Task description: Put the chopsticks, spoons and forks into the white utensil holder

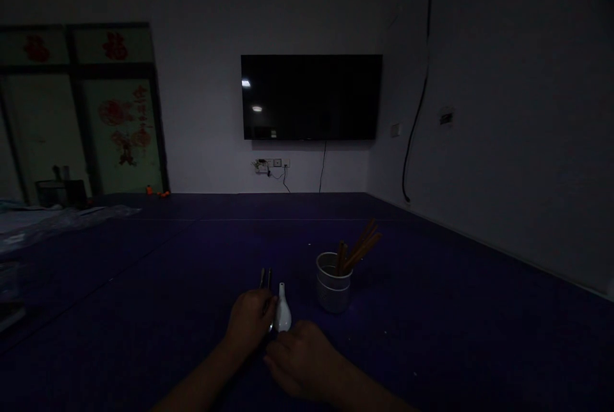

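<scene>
My left hand (252, 317) is closed over slim metal cutlery (269, 277). Two thin ends stick out beyond the fingers, and a shiny bit shows below them; the hand hides the middle. Right beside it lies a white soup spoon (283, 315), its narrow handle pointing away from me and its bowl towards me. My right hand (303, 356) rests just below that bowl with curled fingers; what they hold, if anything, is hidden. To the right stands a pale metal-looking cup (333, 290) with several brown wooden chopsticks (362, 251) leaning to the right.
All this is on a dark blue-purple tabletop (192, 258) in a dim room. Crumpled clear plastic (71, 223) and an unclear object (10, 303) lie at the left. Small orange things (158, 192) are at the far edge. A television (311, 98) hangs on the back wall.
</scene>
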A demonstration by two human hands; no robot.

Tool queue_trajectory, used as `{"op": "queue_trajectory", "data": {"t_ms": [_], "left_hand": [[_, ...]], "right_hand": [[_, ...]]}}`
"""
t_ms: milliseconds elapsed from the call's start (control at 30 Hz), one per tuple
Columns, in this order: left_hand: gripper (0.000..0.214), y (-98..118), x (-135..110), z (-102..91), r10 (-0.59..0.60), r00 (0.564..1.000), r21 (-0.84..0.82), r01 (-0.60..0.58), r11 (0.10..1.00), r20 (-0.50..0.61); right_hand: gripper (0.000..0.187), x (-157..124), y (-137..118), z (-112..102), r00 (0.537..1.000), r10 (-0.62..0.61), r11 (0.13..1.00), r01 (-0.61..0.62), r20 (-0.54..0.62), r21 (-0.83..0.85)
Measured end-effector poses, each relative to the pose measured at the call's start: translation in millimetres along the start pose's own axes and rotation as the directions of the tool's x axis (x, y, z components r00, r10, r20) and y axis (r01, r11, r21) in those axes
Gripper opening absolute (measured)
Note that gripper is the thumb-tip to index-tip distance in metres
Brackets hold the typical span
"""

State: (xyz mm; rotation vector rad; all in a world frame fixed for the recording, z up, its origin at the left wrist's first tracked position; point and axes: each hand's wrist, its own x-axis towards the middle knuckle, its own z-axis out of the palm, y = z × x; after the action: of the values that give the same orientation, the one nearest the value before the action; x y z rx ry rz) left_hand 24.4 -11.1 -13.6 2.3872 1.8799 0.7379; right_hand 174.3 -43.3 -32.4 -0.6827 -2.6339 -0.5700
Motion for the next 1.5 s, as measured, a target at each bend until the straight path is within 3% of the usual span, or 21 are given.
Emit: {"op": "queue_trajectory", "data": {"t_ms": [200, 400, 933, 1500], "left_hand": [[0.029, 3, 0, -2.0, -0.002, 0.999, -0.022, 0.003, 1.0, 0.032], [0.023, 2, -1, -1.9, -0.005, 0.998, -0.038, 0.007, 0.999, 0.058], [0.019, -4, 2, -5.9, -0.134, 0.988, 0.048, 0.13, 0.99, 0.079], [0.027, -5, 1, -1.5, -0.048, 0.993, 0.075, 0.04, 0.996, 0.109]], "right_hand": [[0.016, 4, 2, -15, 0.972, 0.074, 0.985, -0.106, 0.224, 0.137], [0.022, 7, 2, -21, 0.936, 0.163, 0.955, -0.229, 0.312, 0.19], [0.025, 6, 2, -18, 0.941, 0.181, 0.95, -0.243, 0.287, 0.197], [0.023, 6, 3, -20, 0.936, 0.179, 0.944, -0.251, 0.304, 0.217]]}}
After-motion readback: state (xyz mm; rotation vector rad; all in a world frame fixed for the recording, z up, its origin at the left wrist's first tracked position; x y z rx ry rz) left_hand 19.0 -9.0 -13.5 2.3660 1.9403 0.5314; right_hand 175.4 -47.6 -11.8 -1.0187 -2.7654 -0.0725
